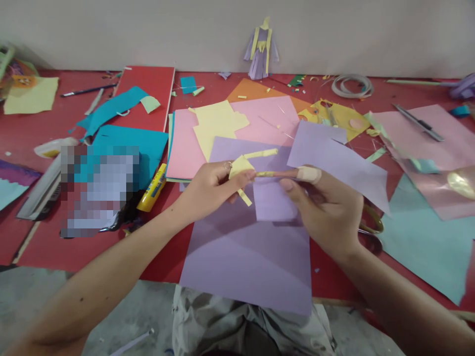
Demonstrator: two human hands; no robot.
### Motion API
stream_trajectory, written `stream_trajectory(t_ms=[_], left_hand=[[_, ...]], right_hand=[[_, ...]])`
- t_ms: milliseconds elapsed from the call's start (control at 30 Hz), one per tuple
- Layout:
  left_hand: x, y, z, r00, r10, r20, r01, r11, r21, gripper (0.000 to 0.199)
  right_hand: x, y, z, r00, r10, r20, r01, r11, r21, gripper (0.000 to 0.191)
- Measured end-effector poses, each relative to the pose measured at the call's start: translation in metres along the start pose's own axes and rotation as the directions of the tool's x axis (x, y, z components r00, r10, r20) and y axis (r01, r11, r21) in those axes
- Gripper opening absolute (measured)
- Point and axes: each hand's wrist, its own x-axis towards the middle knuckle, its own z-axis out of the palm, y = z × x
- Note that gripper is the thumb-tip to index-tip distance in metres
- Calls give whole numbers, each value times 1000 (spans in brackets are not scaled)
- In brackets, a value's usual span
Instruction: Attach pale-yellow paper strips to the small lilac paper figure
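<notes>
Red table [334, 291] under scattered coloured paper, pale wall behind; both hands [208, 190] [326, 207] pinching, seemingly, one yellow paper piece [241, 168].

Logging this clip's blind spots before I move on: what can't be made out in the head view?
- Pixelated patch, head view: blocks whatever lies left of the glue stick.
- Scissors: mostly behind the right hand; only the handles show.
- Yellow strip: its end is covered by the right fingers.
- Yellow piece: partly inside the left hand grip.
- Purple object: cut off by the right edge.
</notes>
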Motion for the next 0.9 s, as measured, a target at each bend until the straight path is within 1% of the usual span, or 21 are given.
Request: stream_trajectory(t_ms=[67, 133, 233, 300, 367, 433, 533, 600, 667, 767, 833, 900], left_hand=[[-1, 2, 0, 998, -9, 57, 6, 999, 47, 45], [-2, 3, 1, 995, -8, 101, 1, 998, 62, 44], [-1, 2, 0, 989, -4, 146, -7, 997, 75, 41], [-1, 0, -1, 987, -6, 160, -9, 996, 93, 42], [-1, -1, -1, 981, -7, 192, -14, 994, 110, 42], [-1, -1, -1, 969, -20, 248, -10, 993, 115, 37], [-3, 0, 0, 940, -65, 336, 31, 994, 106, 33], [-3, 1, 0, 930, -86, 358, 61, 995, 79, 35], [-2, 0, -1, 936, -90, 341, 88, 996, 23, 35], [1, -2, -2, 961, -104, 257, 126, 989, -72, 35], [3, -2, -3, 970, -123, 211, 148, 983, -108, 35], [4, -2, -4, 972, -124, 200, 150, 982, -118, 36]], right_hand=[[3, 2, 1, 996, -71, 48, 73, 996, -41, 13], [5, 4, 2, 991, -122, 50, 126, 988, -87, 13], [6, 6, 3, 986, -165, 4, 164, 980, -117, 11], [7, 5, 3, 987, -160, 17, 161, 983, -86, 9], [6, 5, 2, 991, -119, 63, 122, 992, -45, 8], [6, 5, 2, 991, -56, 119, 59, 998, -23, 7], [5, 5, 4, 985, -2, 174, 1, 1000, 8, 9], [5, 7, 5, 979, 32, 203, -45, 997, 58, 10], [6, 8, 6, 970, 102, 221, -131, 984, 121, 15], [9, 9, 5, 951, 218, 217, -262, 945, 198, 26], [9, 9, 3, 947, 270, 172, -302, 932, 199, 26], [8, 8, 2, 955, 273, 114, -288, 947, 144, 22]])
